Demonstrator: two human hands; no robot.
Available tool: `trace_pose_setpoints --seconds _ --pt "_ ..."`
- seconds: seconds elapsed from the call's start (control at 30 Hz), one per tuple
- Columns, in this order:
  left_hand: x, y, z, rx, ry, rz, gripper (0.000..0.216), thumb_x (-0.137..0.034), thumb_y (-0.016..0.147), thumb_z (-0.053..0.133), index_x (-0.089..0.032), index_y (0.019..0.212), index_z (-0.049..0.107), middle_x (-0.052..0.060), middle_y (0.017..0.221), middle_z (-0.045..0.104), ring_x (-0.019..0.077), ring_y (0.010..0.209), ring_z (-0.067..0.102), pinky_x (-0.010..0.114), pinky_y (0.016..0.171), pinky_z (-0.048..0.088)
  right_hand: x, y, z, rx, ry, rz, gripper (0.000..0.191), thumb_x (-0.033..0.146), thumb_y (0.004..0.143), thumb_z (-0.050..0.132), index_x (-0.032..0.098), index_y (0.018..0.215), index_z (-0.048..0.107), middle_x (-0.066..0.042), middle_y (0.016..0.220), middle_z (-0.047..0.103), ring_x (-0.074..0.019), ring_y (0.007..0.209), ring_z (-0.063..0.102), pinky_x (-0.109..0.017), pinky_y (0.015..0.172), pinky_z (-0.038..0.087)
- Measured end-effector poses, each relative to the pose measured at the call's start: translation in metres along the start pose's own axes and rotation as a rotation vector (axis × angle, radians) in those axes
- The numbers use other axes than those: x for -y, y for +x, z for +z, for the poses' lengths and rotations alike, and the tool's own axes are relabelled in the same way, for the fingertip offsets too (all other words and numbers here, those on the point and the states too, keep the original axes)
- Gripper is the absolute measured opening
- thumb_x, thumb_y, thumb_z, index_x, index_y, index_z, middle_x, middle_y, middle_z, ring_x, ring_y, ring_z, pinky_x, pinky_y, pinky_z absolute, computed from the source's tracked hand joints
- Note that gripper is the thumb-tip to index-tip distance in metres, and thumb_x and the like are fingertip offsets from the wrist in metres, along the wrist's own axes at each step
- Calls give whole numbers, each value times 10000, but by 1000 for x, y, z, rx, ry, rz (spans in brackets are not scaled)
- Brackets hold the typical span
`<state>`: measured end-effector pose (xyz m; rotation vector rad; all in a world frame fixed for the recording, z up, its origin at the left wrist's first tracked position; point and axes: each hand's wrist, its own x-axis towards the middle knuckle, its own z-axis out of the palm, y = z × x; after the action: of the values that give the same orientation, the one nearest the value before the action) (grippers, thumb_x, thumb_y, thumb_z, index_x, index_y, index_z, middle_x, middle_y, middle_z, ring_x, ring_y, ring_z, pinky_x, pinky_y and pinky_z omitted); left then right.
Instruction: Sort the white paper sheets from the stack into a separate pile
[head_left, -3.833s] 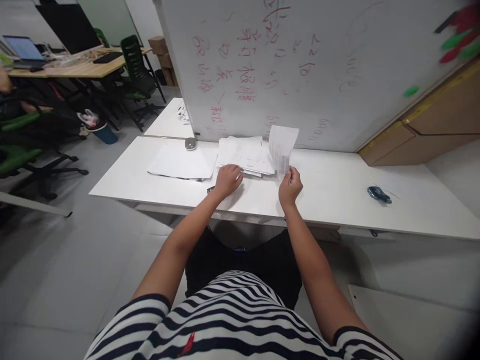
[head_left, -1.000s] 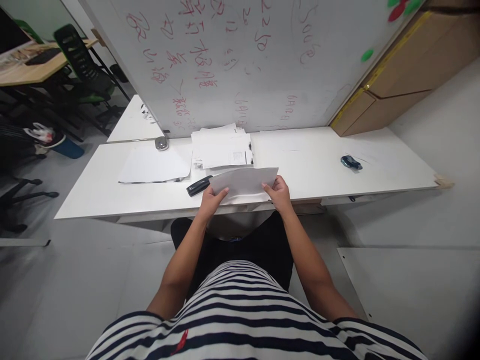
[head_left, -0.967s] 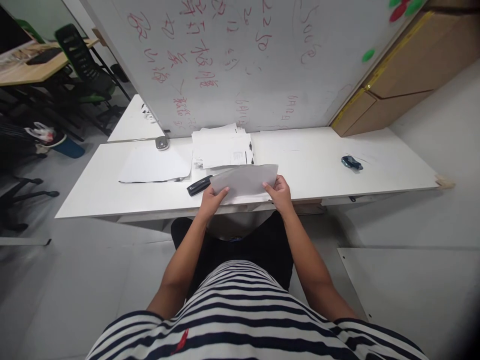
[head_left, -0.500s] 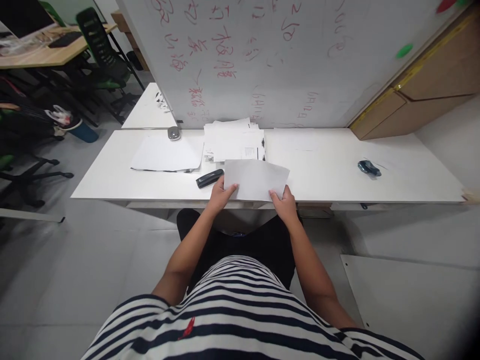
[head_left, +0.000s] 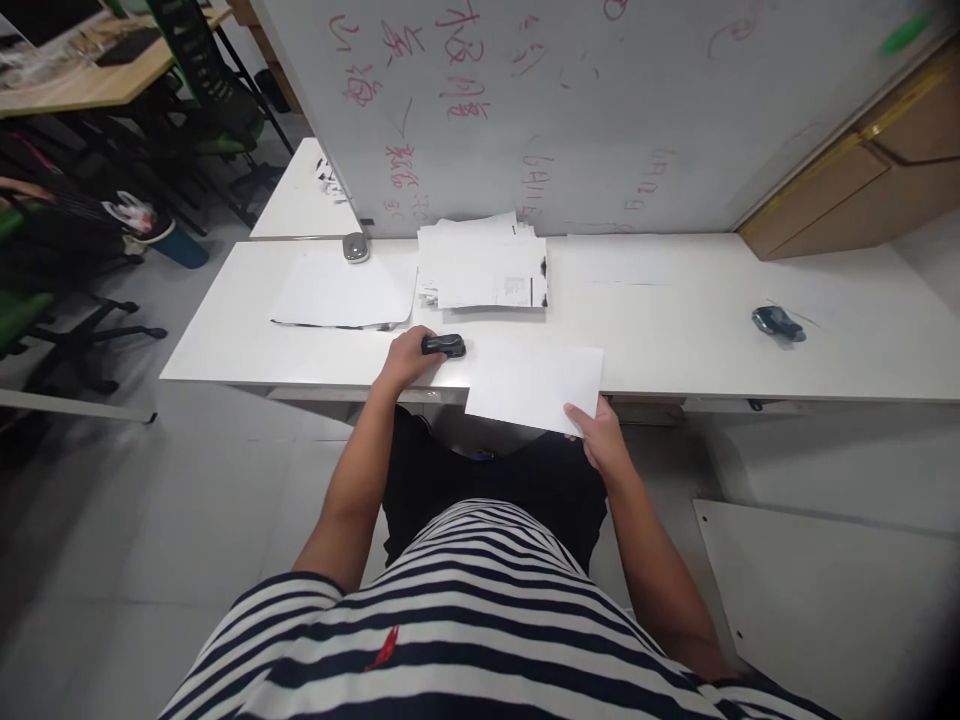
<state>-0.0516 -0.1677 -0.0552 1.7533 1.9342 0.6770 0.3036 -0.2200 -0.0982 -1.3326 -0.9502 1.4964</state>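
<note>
My right hand [head_left: 600, 440] pinches the near right corner of a few white sheets [head_left: 534, 385] that jut over the front edge of the white table [head_left: 675, 330]. My left hand [head_left: 409, 358] is closed round a black stapler [head_left: 444, 346] lying on the table just left of those sheets. Behind them, by the whiteboard, lies a stack of white papers [head_left: 484, 270]. A single larger sheet [head_left: 345, 292] lies to the left of the stack.
A whiteboard [head_left: 570, 110] with red writing stands along the table's back edge. A small grey device [head_left: 355, 247] sits at its foot and a dark object [head_left: 777, 322] lies far right. Office chairs [head_left: 202, 90] and a wooden desk are at left, a cardboard box [head_left: 862, 180] at right.
My left hand let go of the sheets and took hold of the black stapler. My right hand drew the sheets nearer, over the table's edge. The camera tilted lower.
</note>
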Motion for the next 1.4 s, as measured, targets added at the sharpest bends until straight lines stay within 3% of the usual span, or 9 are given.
trace_pose_setpoints --seconds 0.5,0.6,0.7,0.8,0.93,1.07,1.17,1.3,1.4 --pt "-11 1 -13 139 -16 -24 295 -313 624 729 -229 877 602 35 837 634 219 768 568 348 708 429 5 0 37 111 -9 74 433 383 691 737 220 1058 574 -16 855 662 -119 532 531 -237 374 414" --pt "-8 4 -26 283 -92 30 380 -294 602 755 -232 946 605 56 913 654 229 819 598 364 740 463 3 -2 38 97 -6 89 434 380 695 740 222 1059 564 -17 867 666 -119 525 528 -241 374 413" --pt "-14 10 -43 418 -265 103 541 -327 615 774 -246 1113 577 92 1125 642 249 1007 613 372 837 487 -1 -5 38 93 3 88 428 382 704 740 226 1061 562 -3 829 664 -112 497 518 -241 371 403" --pt "-33 18 -45 313 -294 142 497 -444 775 640 -265 1223 520 90 1290 563 249 1199 532 396 975 446 -4 -7 37 109 8 83 437 393 705 745 223 1068 569 2 809 665 -111 490 523 -240 380 405" --pt "-60 30 -13 136 -74 118 422 -546 921 362 -262 1185 529 74 1337 530 276 1348 365 471 1111 315 -4 -9 36 94 32 95 512 434 680 766 216 1105 583 -23 875 696 -137 552 569 -246 409 424" --pt "-62 34 31 -103 181 137 447 -543 918 376 -227 1186 543 100 1490 367 327 1467 72 562 1181 35 -4 -9 34 75 0 101 531 488 693 745 212 1126 612 -38 920 718 -159 592 595 -256 430 443" --pt "-54 34 50 -204 215 222 441 -526 902 418 -266 1246 510 75 1540 291 314 1478 25 564 1177 -53 -6 -8 33 76 -38 82 533 503 714 725 215 1148 612 -53 1003 718 -177 644 626 -274 472 484" --pt "-52 37 50 -209 197 243 468 -517 867 492 -275 1267 499 93 1517 327 342 1470 79 570 1174 -20 -9 -7 33 53 -67 22 496 482 746 711 211 1153 626 -67 1145 692 -245 963 657 -377 825 536" --pt "-55 32 37 -306 155 225 442 -518 902 442 -235 1233 518 112 1426 454 324 1437 207 535 1157 150 -11 -8 34 50 -67 14 498 483 756 705 207 1164 624 -74 1184 678 -270 1076 627 -427 949 482"
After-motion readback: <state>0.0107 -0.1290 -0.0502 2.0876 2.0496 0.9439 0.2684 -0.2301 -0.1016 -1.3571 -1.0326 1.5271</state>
